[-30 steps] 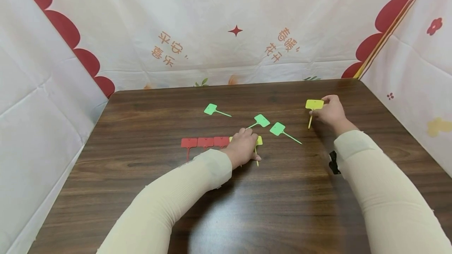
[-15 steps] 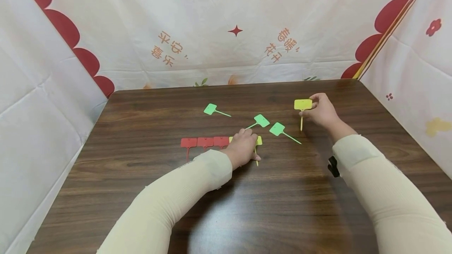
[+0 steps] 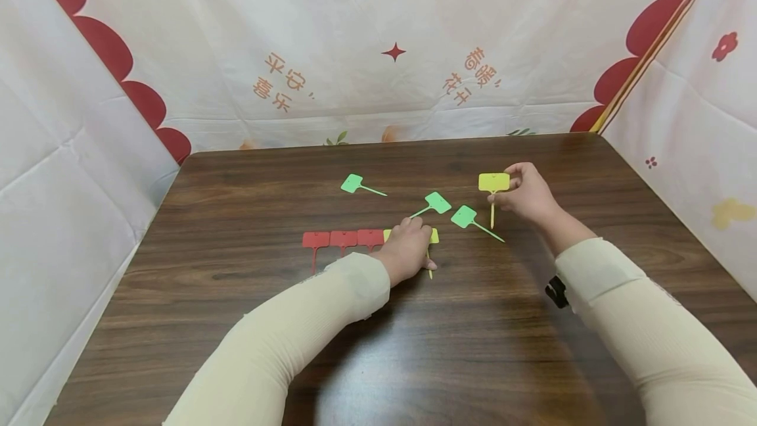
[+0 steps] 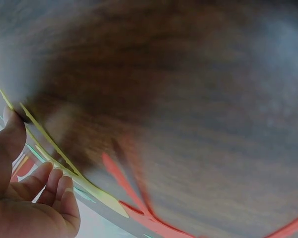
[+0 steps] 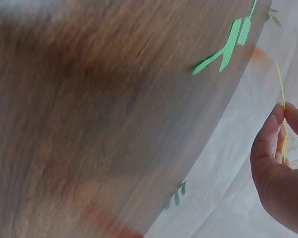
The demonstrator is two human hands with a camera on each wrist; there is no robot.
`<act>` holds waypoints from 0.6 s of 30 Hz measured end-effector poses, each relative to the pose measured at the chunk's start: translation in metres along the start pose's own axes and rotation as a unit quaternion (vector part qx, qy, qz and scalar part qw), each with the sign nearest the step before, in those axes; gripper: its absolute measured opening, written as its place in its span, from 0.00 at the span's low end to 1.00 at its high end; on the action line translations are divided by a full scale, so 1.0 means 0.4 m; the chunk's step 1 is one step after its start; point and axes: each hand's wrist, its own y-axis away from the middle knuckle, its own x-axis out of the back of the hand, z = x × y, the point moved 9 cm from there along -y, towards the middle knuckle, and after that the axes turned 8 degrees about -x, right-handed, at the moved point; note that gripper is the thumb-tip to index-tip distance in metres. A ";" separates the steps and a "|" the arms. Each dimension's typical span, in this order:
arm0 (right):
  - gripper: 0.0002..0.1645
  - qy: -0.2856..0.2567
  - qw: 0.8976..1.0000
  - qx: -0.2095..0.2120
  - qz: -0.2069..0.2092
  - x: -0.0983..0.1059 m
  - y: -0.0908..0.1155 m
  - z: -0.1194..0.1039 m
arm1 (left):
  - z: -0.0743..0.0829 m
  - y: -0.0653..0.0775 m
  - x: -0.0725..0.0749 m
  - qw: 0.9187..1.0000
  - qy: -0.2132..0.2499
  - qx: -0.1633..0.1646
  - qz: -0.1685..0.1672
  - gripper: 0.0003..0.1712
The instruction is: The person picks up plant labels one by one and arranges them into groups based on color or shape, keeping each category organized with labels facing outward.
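Toward the far right corner of the desk (image 3: 568, 166), I have the right hand (image 3: 528, 194) pinching a yellow tag (image 3: 494, 182) by its side, likely leaving its stem (image 3: 492, 215) clear, while the left hand (image 3: 405, 248), spread, seems to steady the laid yellow tags (image 3: 434, 236).

The head view looks forward and down over the table (image 3: 473, 340) to the cloth (image 3: 343, 18), farther off than the 2 wrist views. Low and close, the left wrist view slants across the table past the left hand (image 4: 32, 210), sharing red tags (image 4: 161, 227) and yellow tags (image 4: 113, 201) with the head view; the right wrist view, also tilted, faces the cloth past the right hand (image 5: 285, 193), sharing the green tags (image 5: 231, 44).
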 end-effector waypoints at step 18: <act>0.38 0.006 0.999 0.000 -0.039 -0.066 0.039 -0.005 | -0.005 -0.003 -0.007 1.000 0.000 0.001 -0.006 0.34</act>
